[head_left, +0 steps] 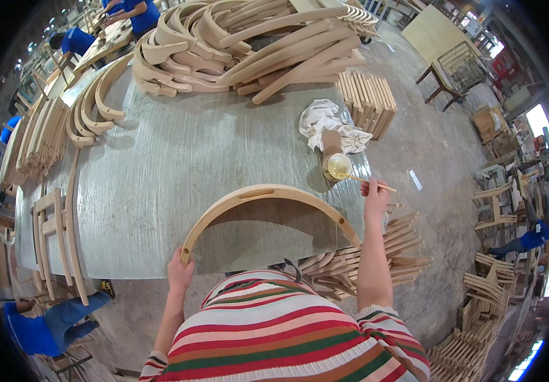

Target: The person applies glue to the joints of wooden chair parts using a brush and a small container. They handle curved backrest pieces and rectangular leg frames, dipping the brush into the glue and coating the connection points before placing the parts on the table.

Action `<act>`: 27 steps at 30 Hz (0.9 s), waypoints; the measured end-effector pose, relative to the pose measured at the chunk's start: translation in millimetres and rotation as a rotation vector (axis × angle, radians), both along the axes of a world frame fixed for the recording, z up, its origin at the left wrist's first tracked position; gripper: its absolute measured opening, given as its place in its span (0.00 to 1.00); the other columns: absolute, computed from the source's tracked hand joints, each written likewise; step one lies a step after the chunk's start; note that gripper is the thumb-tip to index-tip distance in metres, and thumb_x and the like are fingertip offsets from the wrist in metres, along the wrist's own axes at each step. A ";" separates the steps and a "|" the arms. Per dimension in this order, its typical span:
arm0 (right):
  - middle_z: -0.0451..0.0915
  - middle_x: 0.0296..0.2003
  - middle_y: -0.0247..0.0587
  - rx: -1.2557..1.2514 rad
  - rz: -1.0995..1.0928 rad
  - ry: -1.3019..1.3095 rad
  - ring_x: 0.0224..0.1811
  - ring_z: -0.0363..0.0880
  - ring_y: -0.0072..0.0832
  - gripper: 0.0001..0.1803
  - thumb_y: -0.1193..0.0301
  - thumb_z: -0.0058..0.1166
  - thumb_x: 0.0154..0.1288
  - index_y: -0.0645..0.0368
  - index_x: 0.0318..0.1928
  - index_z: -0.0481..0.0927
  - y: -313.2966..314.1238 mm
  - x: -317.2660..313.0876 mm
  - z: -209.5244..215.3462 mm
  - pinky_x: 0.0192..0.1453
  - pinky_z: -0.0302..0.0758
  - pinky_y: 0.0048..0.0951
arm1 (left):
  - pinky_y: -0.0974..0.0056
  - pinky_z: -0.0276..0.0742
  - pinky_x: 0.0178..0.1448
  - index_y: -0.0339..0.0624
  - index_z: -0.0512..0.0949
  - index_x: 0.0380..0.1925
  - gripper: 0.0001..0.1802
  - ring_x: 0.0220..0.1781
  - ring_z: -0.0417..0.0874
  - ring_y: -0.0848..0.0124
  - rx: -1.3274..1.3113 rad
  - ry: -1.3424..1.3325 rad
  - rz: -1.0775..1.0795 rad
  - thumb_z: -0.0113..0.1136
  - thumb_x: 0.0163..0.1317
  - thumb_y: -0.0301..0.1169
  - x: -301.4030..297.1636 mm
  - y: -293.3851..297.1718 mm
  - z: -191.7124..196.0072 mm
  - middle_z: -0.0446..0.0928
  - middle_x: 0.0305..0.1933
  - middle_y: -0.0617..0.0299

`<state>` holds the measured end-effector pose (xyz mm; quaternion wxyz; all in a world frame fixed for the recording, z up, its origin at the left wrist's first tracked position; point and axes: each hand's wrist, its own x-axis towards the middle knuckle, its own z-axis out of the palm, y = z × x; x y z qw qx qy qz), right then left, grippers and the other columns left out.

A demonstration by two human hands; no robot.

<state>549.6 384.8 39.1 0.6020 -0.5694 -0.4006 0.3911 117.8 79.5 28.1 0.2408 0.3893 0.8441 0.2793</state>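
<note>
My left hand (179, 272) is closed round the left end of a curved wooden chair part (273, 192), a pale arc with a long slot at its top and small holes near its ends. The arc stands over the near edge of the table. Out to the right, my right hand (374, 193) pinches a thin wooden stick (384, 186). The stick's far tip reaches into a small white cup (339, 165) of yellowish liquid. Behind the cup lies a brown block (332, 141), and beside that a crumpled white cloth (325, 120).
A large pile of curved wooden parts (192, 57) covers the table's far side. Slats (368, 99) are stacked at the far right corner. More arcs (99, 95) and a wooden frame (48, 213) lie left. Below the right edge are bundled sticks (402, 248). A co-worker (51, 325) is at lower left.
</note>
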 end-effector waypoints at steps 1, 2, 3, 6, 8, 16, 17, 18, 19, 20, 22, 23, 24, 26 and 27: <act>0.79 0.24 0.39 -0.032 0.005 0.052 0.22 0.77 0.22 0.09 0.67 0.50 0.67 0.60 0.33 0.72 3.1 -6.1 1.6 0.24 0.73 0.21 | 0.53 0.73 0.44 0.40 0.72 0.50 0.22 0.42 0.79 0.46 0.000 0.008 -0.002 0.56 0.53 0.32 -0.6 -1.5 -1.4 0.78 0.37 0.42; 0.79 0.24 0.39 -0.065 0.012 0.105 0.22 0.77 0.22 0.09 0.67 0.50 0.67 0.60 0.33 0.72 4.0 -10.3 3.5 0.24 0.73 0.21 | 0.53 0.74 0.44 0.40 0.72 0.50 0.22 0.42 0.79 0.46 0.000 0.016 -0.003 0.56 0.53 0.32 -1.1 -4.1 -2.5 0.78 0.37 0.43; 0.79 0.24 0.39 -0.098 -0.021 0.218 0.22 0.77 0.22 0.09 0.67 0.50 0.67 0.60 0.33 0.72 4.1 -8.7 2.1 0.24 0.73 0.22 | 0.53 0.74 0.44 0.40 0.72 0.50 0.22 0.42 0.79 0.46 0.012 0.019 -0.006 0.56 0.53 0.32 -0.8 -3.6 -3.0 0.78 0.37 0.42; 0.78 0.25 0.38 -0.219 -0.099 0.503 0.24 0.76 0.23 0.09 0.67 0.50 0.66 0.60 0.34 0.73 3.0 4.2 -7.3 0.27 0.73 0.24 | 0.52 0.73 0.45 0.40 0.72 0.50 0.22 0.42 0.79 0.46 0.033 0.011 -0.010 0.56 0.53 0.33 -0.3 0.5 -1.9 0.78 0.37 0.42; 0.77 0.26 0.37 -0.230 -0.103 0.608 0.25 0.75 0.24 0.09 0.67 0.50 0.66 0.60 0.35 0.73 -1.5 15.4 -11.3 0.28 0.74 0.25 | 0.52 0.73 0.45 0.40 0.72 0.50 0.22 0.43 0.79 0.46 0.017 -0.019 -0.006 0.56 0.53 0.33 -0.6 1.5 -1.0 0.78 0.37 0.42; 0.77 0.28 0.37 -0.200 -0.094 0.800 0.27 0.74 0.24 0.05 0.71 0.48 0.65 0.60 0.35 0.73 -11.9 7.3 -12.1 0.30 0.75 0.25 | 0.52 0.74 0.44 0.40 0.71 0.50 0.22 0.42 0.79 0.46 0.053 -0.022 -0.023 0.55 0.54 0.33 -2.1 -6.6 0.0 0.78 0.38 0.42; 0.77 0.28 0.37 -0.210 -0.082 0.794 0.27 0.75 0.25 0.05 0.71 0.48 0.65 0.60 0.35 0.73 -12.3 4.0 -12.6 0.30 0.75 0.25 | 0.52 0.74 0.44 0.40 0.71 0.50 0.22 0.42 0.79 0.46 0.055 -0.027 -0.024 0.55 0.54 0.33 -2.3 -7.1 0.9 0.78 0.38 0.42; 0.76 0.28 0.37 -0.215 -0.076 0.784 0.28 0.75 0.25 0.05 0.72 0.48 0.66 0.60 0.35 0.73 -13.0 5.6 -15.3 0.30 0.75 0.25 | 0.52 0.74 0.44 0.40 0.71 0.50 0.22 0.42 0.79 0.46 0.053 -0.037 -0.037 0.55 0.54 0.33 -2.8 -6.2 2.1 0.78 0.38 0.43; 0.76 0.28 0.37 -0.220 -0.071 0.774 0.28 0.75 0.25 0.05 0.72 0.48 0.66 0.60 0.35 0.73 -13.6 7.8 -17.3 0.30 0.75 0.24 | 0.52 0.74 0.44 0.40 0.71 0.50 0.22 0.42 0.79 0.46 0.052 -0.048 -0.051 0.55 0.54 0.33 -3.7 -5.0 3.2 0.78 0.38 0.43; 0.76 0.28 0.37 -0.228 -0.083 0.802 0.28 0.75 0.25 0.05 0.72 0.48 0.66 0.60 0.35 0.73 -14.1 12.0 -17.8 0.30 0.76 0.25 | 0.52 0.74 0.44 0.40 0.71 0.50 0.22 0.42 0.79 0.46 0.051 -0.058 -0.066 0.55 0.54 0.33 -4.4 -3.8 4.4 0.78 0.38 0.43; 0.77 0.28 0.38 -0.253 -0.103 0.864 0.29 0.76 0.25 0.05 0.71 0.48 0.67 0.60 0.35 0.73 -16.3 14.5 -16.8 0.30 0.76 0.25 | 0.52 0.74 0.44 0.40 0.70 0.51 0.23 0.42 0.79 0.46 0.053 -0.056 -0.078 0.55 0.54 0.33 -6.2 -4.3 2.6 0.78 0.38 0.43; 0.77 0.28 0.39 -0.223 -0.107 0.873 0.29 0.76 0.26 0.05 0.71 0.49 0.67 0.59 0.35 0.72 -18.4 15.5 -15.9 0.30 0.76 0.25 | 0.52 0.74 0.44 0.40 0.70 0.51 0.23 0.42 0.79 0.46 0.057 -0.057 -0.089 0.55 0.54 0.34 -7.4 -3.4 1.5 0.78 0.38 0.43; 0.77 0.28 0.39 -0.196 -0.111 0.880 0.29 0.77 0.26 0.05 0.71 0.49 0.67 0.59 0.35 0.72 -21.3 14.8 -13.0 0.30 0.76 0.26 | 0.53 0.74 0.44 0.40 0.70 0.51 0.23 0.42 0.79 0.47 0.071 -0.070 -0.101 0.55 0.54 0.33 -8.2 -2.3 0.7 0.78 0.38 0.43; 0.77 0.28 0.40 -0.155 -0.085 0.806 0.28 0.77 0.26 0.05 0.71 0.50 0.67 0.59 0.34 0.72 -30.2 3.9 -0.8 0.31 0.76 0.26 | 0.55 0.74 0.44 0.39 0.71 0.51 0.23 0.41 0.80 0.48 0.089 -0.088 -0.113 0.55 0.53 0.32 -9.3 -2.9 0.3 0.78 0.37 0.44; 0.77 0.28 0.40 -0.143 -0.042 0.726 0.28 0.77 0.26 0.05 0.72 0.50 0.66 0.60 0.34 0.72 -36.3 -15.4 11.9 0.31 0.76 0.26 | 0.54 0.74 0.43 0.40 0.70 0.51 0.23 0.41 0.80 0.48 0.066 -0.077 -0.089 0.56 0.53 0.32 -9.0 -6.7 0.4 0.78 0.37 0.44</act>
